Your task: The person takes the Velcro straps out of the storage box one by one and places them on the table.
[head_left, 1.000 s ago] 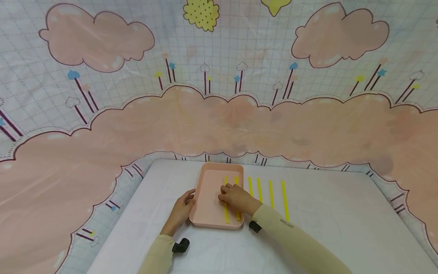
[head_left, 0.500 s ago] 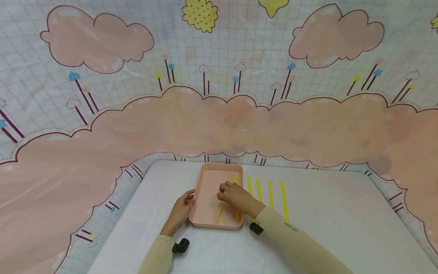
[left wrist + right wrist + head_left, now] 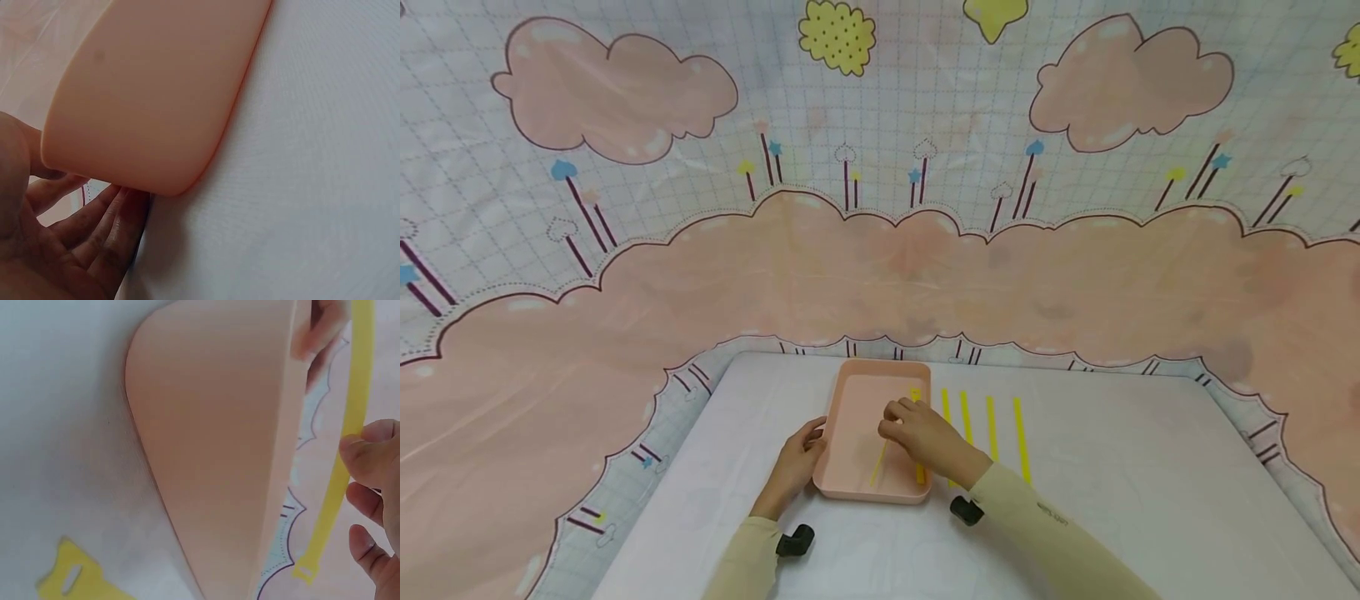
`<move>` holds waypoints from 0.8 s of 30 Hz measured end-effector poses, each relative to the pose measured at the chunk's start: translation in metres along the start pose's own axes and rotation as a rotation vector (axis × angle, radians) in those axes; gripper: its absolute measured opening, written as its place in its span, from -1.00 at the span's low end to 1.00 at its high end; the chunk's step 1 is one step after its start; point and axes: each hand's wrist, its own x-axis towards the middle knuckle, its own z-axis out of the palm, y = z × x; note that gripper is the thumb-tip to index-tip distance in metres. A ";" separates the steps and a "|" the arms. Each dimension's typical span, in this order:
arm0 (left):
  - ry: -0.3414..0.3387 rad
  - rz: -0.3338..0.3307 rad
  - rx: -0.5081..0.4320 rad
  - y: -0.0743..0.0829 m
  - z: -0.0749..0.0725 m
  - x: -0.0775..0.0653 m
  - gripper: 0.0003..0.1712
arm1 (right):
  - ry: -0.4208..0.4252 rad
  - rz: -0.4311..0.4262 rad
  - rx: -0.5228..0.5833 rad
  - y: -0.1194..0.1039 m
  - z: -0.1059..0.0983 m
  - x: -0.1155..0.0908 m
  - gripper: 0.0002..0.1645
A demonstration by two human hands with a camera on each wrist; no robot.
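My right hand [image 3: 917,429] is over the peach tray [image 3: 857,433], pinching a flat yellow strap [image 3: 878,465] between thumb and fingers. In the right wrist view the strap [image 3: 356,394] runs past the fingertips, raised off the tray floor, with a slot in its lower end. Another yellow strap [image 3: 921,473] lies along the tray's right side, partly covered by the hand. My left hand [image 3: 797,458] grips the tray's left edge. The left wrist view has its thumb at the rim and its fingers [image 3: 119,231] against the outer wall of the tray [image 3: 156,94].
Several more yellow straps [image 3: 1022,437] lie side by side on the white table [image 3: 1135,475], right of the tray. My right forearm crosses the near ends of some. A patterned cloth backdrop [image 3: 880,275] rises behind the table.
The pinched strap has come up off the tray floor, and its near end has swung left, so it now slants. My left hand stays on the tray edge.
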 end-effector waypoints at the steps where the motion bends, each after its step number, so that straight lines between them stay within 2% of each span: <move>1: 0.000 0.003 0.002 0.000 0.000 0.000 -0.50 | 0.003 0.002 0.003 -0.001 -0.001 0.000 -0.82; 9: 0.004 -0.016 0.001 -0.001 0.002 0.000 -0.50 | 0.098 0.038 0.078 -0.003 -0.007 -0.003 -0.84; 15: 0.001 -0.017 -0.001 -0.002 0.001 0.001 -0.50 | 0.183 0.062 0.088 -0.001 -0.011 -0.005 -0.80; 24: -0.005 -0.016 -0.006 -0.002 0.002 0.001 -0.49 | 0.257 0.157 0.201 0.004 -0.017 -0.012 -0.73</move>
